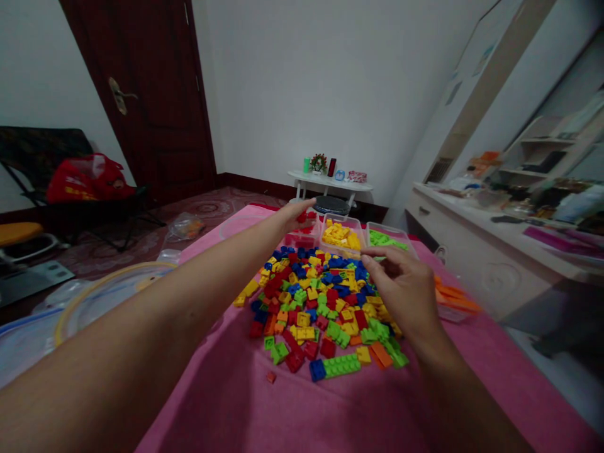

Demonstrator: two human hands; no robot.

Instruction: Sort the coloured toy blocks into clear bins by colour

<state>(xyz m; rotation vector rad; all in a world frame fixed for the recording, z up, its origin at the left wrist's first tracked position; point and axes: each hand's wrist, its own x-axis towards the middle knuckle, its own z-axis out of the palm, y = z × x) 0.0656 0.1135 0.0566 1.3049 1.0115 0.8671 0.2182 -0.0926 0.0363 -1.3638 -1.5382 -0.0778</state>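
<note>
My left hand (293,216) reaches to the far side, over a clear container of red bricks (302,239). Its thumb is stretched out and the fingers look apart, though they are partly hidden; red bricks show just beside them. My right hand (401,270) is closed in a pinch at the near edge of a clear container with yellow bricks (340,234). What the pinch holds, if anything, is too small to make out. Between my arms spreads a pile of mixed toy building bricks (321,299) in red, yellow, blue, green and orange.
A container of green bricks (387,238) stands right of the yellow one. Orange bricks (453,297) fill a box at the right edge of the pink cloth (212,402). Clear lidded tubs (113,302) stand at left; a black round stool (331,204) is beyond the table.
</note>
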